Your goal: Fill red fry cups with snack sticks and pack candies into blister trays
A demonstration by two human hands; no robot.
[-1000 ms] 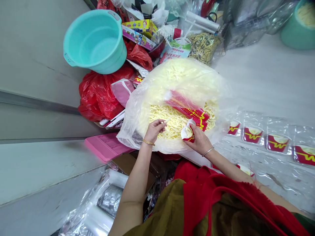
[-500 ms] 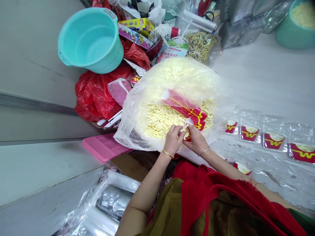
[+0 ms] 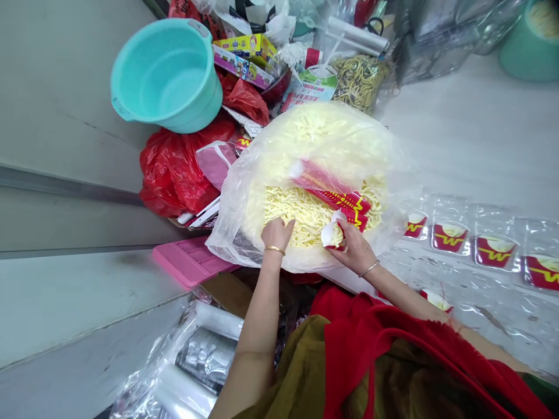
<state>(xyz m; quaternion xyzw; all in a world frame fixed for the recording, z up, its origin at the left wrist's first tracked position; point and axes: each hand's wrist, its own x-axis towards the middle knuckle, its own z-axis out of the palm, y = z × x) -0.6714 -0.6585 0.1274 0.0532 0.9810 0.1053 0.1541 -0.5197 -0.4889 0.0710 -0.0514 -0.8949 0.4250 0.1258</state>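
My right hand [image 3: 356,251] grips a small red-and-white fry carton [image 3: 331,235] by its side, with a few pale sticks at its mouth. My left hand [image 3: 276,234] reaches down at the near left of the pale yellow, fry-shaped sticks [image 3: 308,218]; its thumb shows, while the other fingers are bent down and mostly hidden. These sticks fill a large translucent plastic bag [image 3: 238,203] with its mouth folded open. Stacked red cartons with yellow marks [image 3: 349,202] lie on the sticks, just beyond my right hand.
Clear packs with filled red cartons [image 3: 449,237] line the table at right. A turquoise tub [image 3: 168,75] stands on red plastic bags [image 3: 174,169] at left. Beyond the bag are a bag of greenish sticks [image 3: 360,78] and boxes [image 3: 242,67]. A pink case [image 3: 187,262] juts out near left.
My hands have parted. The left moved from the carton leftward to the loose sticks; the right still holds the carton, its white opening now in sight. The view shifted slightly.
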